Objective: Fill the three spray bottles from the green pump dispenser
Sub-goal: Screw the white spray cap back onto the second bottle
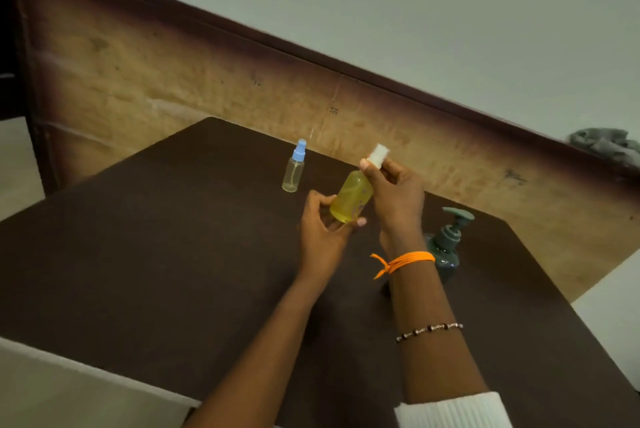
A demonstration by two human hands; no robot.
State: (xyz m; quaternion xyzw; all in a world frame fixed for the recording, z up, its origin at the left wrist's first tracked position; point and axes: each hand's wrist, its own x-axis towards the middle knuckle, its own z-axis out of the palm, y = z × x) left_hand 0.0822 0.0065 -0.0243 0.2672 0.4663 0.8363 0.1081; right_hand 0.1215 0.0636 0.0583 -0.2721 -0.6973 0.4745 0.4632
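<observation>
A yellow spray bottle [350, 198] full of yellow liquid is held tilted above the dark table [173, 254]. My left hand [322, 230] grips its base from below. My right hand [394, 192] pinches its white spray cap [378, 153] at the top. A small clear spray bottle with a blue cap [294, 166] stands upright on the table behind and to the left, apart from both hands. The green pump dispenser [446, 247] stands to the right, partly hidden behind my right wrist. A third spray bottle is not in view.
A brown wooden panel [173, 81] rises right behind the table's far edge. A grey cloth [606, 145] lies on its top at far right. The table's edges run close at the left, the front and the right.
</observation>
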